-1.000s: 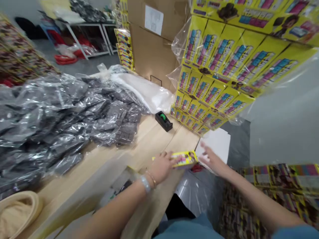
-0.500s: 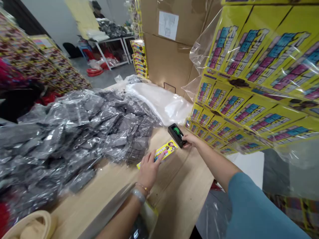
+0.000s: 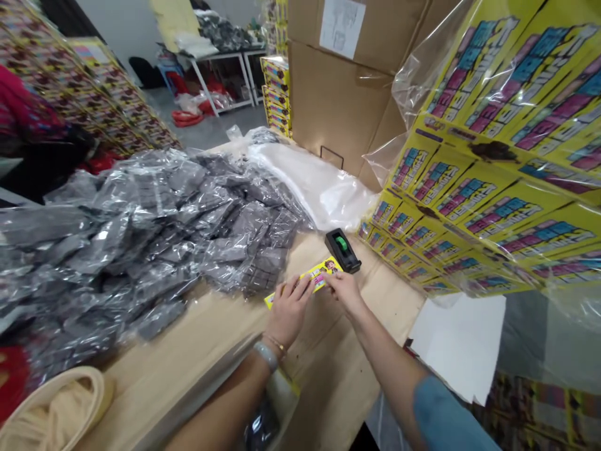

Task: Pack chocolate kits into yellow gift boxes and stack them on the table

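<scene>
A flat yellow printed box (image 3: 331, 265) lies slantwise on the wooden table. My left hand (image 3: 287, 308) rests on its near left part with the fingers stretched out over the printed face, covering some of it. At the box's right part is my right hand (image 3: 345, 291), thumb and fingertips pinched together at the printed surface. Whatever sits between those fingertips is too small to make out. Just beyond the box's far end stands a black tape dispenser (image 3: 344, 252) with a green core, and neither hand touches it.
Grey pieces in clear bags (image 3: 154, 232) are heaped on the left of the table (image 3: 338, 357). Clear plastic bags (image 3: 323, 194) lie behind. Stacked yellow boxes (image 3: 474, 207) rise at right beside a large carton (image 3: 338, 106). A tape roll (image 3: 101, 401) sits front left.
My right hand has left the tape dispenser and come back left to the yellow box. My left hand stays on the box. The view has shifted slightly.
</scene>
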The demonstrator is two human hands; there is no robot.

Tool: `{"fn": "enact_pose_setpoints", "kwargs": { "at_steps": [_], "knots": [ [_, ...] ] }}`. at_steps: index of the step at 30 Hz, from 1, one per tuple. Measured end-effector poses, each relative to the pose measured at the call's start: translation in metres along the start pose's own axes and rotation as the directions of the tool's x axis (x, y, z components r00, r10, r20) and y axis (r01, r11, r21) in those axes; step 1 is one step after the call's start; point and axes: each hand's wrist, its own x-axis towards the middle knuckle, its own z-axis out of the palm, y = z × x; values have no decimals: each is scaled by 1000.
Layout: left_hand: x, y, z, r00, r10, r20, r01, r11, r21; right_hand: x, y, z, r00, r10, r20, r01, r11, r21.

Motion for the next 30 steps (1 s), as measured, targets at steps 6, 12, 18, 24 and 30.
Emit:
{"fn": "enact_pose_setpoints", "kwargs": {
  "at_steps": [6, 12, 18, 24, 30],
  "knots": [
    [-3, 2, -1, 999, -18, -42, 19, 1000, 19, -19, 48, 1, 989, 17, -147, -79, 902, -425],
    [-14, 3, -18, 973, -223, 63, 210, 962, 172, 12, 24, -59, 956, -186, -229, 64, 890, -452],
    [-11, -8, -18, 984, -176, 22, 168, 966, 196, 79, -11, -69, 955, 295, -18, -293, 935, -203],
    [-29, 15, -5, 969, -230, -87, 241, 958, 156, 67, 14, -78, 978, 199, 60, -195, 979, -59],
    [-18, 12, -12, 950, -312, -32, 310, 949, -47, 35, 39, -94, 985, 117, -129, -133, 984, -121]
  ]
}}
